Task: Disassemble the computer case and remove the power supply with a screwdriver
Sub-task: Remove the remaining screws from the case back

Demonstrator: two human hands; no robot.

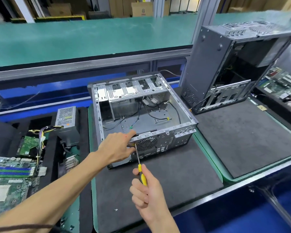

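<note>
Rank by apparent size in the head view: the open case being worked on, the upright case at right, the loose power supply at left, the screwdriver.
1-2. open case and upright case: look alike, unranked
3. power supply
4. screwdriver
</note>
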